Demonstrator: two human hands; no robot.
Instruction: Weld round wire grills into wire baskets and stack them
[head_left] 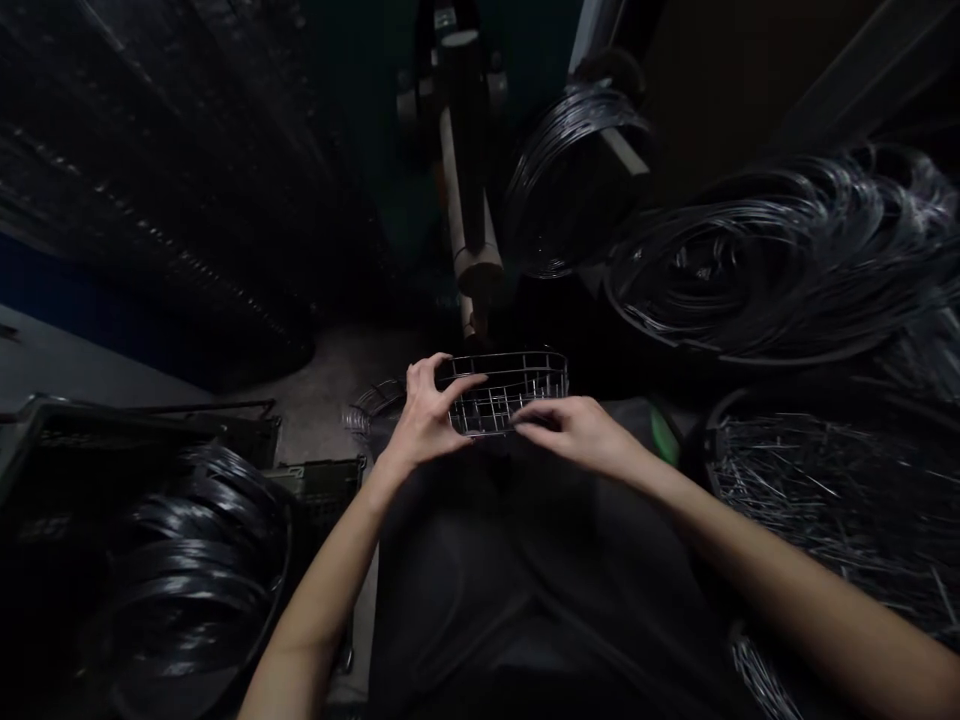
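A small wire basket (525, 365) with an oblong rim and a grid of thin metal rods sits over my lap, below the machine's arm. Gripping its left end is my left hand (429, 415), thumb and fingers spread around the rim and side. At the near right side, my right hand (562, 428) has thumb and fingers brought together by the basket's lower edge. Whether a thin wire lies in that pinch is too dark and blurred to make out. Curved wire pieces (371, 402) show just left of the basket.
A machine arm with a round electrode-like bar (476, 255) stands straight ahead. Coiled wire rings (750, 260) fill a tub at right, above a bin of short cut rods (810, 500). At left, a container holds wire hoops (202, 570) beside dark crates (319, 480).
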